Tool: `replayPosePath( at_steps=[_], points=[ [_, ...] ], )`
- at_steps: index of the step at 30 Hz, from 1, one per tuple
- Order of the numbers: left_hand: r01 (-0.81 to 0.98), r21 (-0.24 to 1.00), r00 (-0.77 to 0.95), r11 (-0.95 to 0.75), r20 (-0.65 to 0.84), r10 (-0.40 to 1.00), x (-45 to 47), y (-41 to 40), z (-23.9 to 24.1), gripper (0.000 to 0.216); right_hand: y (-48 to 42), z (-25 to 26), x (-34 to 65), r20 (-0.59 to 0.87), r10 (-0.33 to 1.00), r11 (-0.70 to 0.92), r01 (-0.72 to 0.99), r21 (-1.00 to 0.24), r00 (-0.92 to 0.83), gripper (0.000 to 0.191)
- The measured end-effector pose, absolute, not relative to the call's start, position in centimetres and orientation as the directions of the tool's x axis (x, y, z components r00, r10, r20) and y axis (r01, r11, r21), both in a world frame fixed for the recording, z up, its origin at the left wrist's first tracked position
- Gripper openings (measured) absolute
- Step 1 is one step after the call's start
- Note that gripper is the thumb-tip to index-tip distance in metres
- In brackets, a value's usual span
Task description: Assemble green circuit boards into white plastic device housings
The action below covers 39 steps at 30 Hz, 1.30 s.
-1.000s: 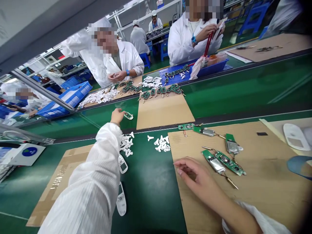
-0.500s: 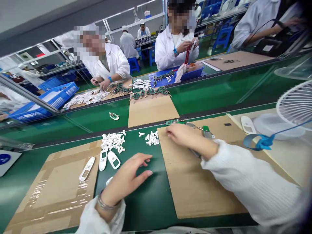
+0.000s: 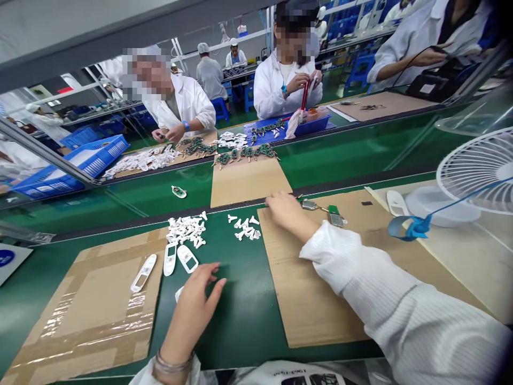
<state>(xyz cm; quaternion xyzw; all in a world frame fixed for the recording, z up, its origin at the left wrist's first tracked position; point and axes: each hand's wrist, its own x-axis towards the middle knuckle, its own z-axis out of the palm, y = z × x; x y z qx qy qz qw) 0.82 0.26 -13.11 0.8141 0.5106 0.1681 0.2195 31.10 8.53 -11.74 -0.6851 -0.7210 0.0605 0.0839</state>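
Note:
My left hand lies open on the green mat, fingers spread, over a white plastic shell that mostly hides under it. Two more white shells lie just beyond it, and a third rests on the left cardboard sheet. My right hand reaches to the far left corner of the right cardboard sheet, fingers curled down; what they grip is hidden. Green circuit boards with batteries lie just right of that hand. Small white parts sit left of it.
A second pile of small white parts lies on the mat. One assembled unit and a cardboard sheet ride the green belt. A white fan, a blue strap and a white shell stand at right. Co-workers in white coats work across the belt.
My left arm came back from the belt, leaving the unit there, and the hand now rests near the shells. My right hand reached forward to the circuit boards at the cardboard's far edge.

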Motion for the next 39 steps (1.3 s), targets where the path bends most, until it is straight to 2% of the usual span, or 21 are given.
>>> replayPosePath(
  at_steps=[3, 5, 7, 10, 13, 15, 17, 19, 20, 22, 24, 26, 29, 32, 34, 35, 37, 39],
  points=[
    [0.941, 0.214, 0.230, -0.263, 0.164, 0.959, -2.3, -0.7, -13.4, 0.045, 8.1, -11.0, 34.3, 0.015, 0.991, -0.132, 0.980, -0.147, 0.136, 0.027],
    [0.985, 0.028, 0.165, -0.173, 0.169, 0.972, -3.8, -1.4, -13.6, 0.053, 8.0, -11.1, 36.3, -0.033, 0.978, -0.208, 0.968, -0.137, 0.206, 0.037],
    [0.990, -0.055, 0.136, -0.131, 0.085, 0.987, -4.5, -2.0, -14.0, 0.054, 8.0, -11.6, 38.0, -0.091, 0.971, -0.231, 0.961, -0.150, 0.219, 0.044],
    [0.988, -0.049, 0.143, -0.144, -0.017, 0.990, -4.5, -2.2, -15.2, 0.044, 7.8, -12.0, 39.6, -0.111, 0.977, -0.202, 0.958, -0.205, 0.182, 0.034],
    [0.973, 0.004, 0.232, -0.232, 0.068, 0.970, -3.9, -1.7, -16.1, 0.036, 7.1, -11.4, 39.6, -0.041, 0.989, -0.148, 0.945, -0.291, 0.142, 0.028],
    [0.959, 0.028, 0.273, -0.281, 0.167, 0.948, -3.2, -1.2, -15.9, 0.042, 6.1, -10.5, 38.6, 0.031, 0.993, -0.096, 0.929, -0.358, 0.114, 0.031],
    [0.952, 0.090, 0.258, -0.291, 0.270, 0.928, -2.0, -0.7, -14.9, 0.052, 4.9, -9.6, 36.8, 0.095, 0.994, 0.015, 0.824, -0.566, 0.047, 0.033],
    [0.915, 0.263, 0.212, -0.306, 0.334, 0.919, -0.1, -0.1, -13.2, 0.050, 3.7, -9.1, 34.4, 0.133, 0.990, 0.142, 0.448, -0.883, -0.051, 0.033],
    [0.858, 0.395, 0.201, -0.327, 0.328, 0.923, 1.0, 0.2, -12.4, 0.043, 3.1, -8.9, 33.2, 0.123, 0.988, 0.141, 0.231, -0.963, -0.093, 0.035],
    [0.674, 0.655, 0.224, -0.342, 0.260, 0.939, 3.6, 1.0, -11.2, 0.025, 2.1, -8.8, 30.9, 0.064, 0.987, 0.049, -0.104, -0.993, -0.146, 0.038],
    [0.461, 0.829, 0.291, -0.318, 0.197, 0.936, 6.2, 1.9, -11.0, 0.022, 1.4, -9.0, 29.1, -0.009, 0.985, -0.064, -0.312, -0.948, -0.175, 0.042],
    [0.230, 0.923, 0.358, -0.309, 0.215, 0.909, 8.1, 2.8, -11.5, 0.020, 1.0, -9.2, 28.1, -0.062, 0.980, -0.144, -0.458, -0.877, -0.189, 0.044],
    [-0.013, 0.912, 0.379, -0.411, 0.385, 0.842, 9.8, 3.5, -12.6, 0.042, 0.6, -9.9, 27.2, -0.133, 0.975, -0.214, -0.571, -0.793, -0.180, 0.038],
    [-0.027, 0.817, 0.335, -0.576, 0.550, 0.765, 10.4, 3.6, -13.3, 0.039, 0.5, -11.0, 26.8, -0.220, 0.955, -0.296, -0.567, -0.769, -0.201, 0.039],
    [-0.031, 0.818, 0.265, -0.574, 0.560, 0.785, 10.7, 3.5, -13.8, 0.027, 0.5, -11.8, 26.6, -0.267, 0.941, -0.334, -0.455, -0.826, -0.206, 0.042],
    [-0.056, 0.852, 0.228, -0.520, 0.518, 0.824, 10.8, 3.4, -14.1, 0.022, 0.5, -12.1, 26.7, -0.265, 0.954, -0.299, -0.355, -0.886, -0.142, 0.043],
    [-0.141, 0.930, 0.202, -0.339, 0.362, 0.910, 11.0, 3.2, -14.7, 0.020, 0.4, -12.4, 26.9, -0.124, 0.989, -0.119, -0.054, -0.991, 0.083, 0.038],
    [-0.196, 0.966, 0.254, -0.171, 0.218, 0.942, 11.0, 3.1, -15.3, 0.022, 0.2, -12.4, 27.1, 0.147, 0.969, 0.096, 0.242, -0.965, 0.200, 0.030]
  ],
)
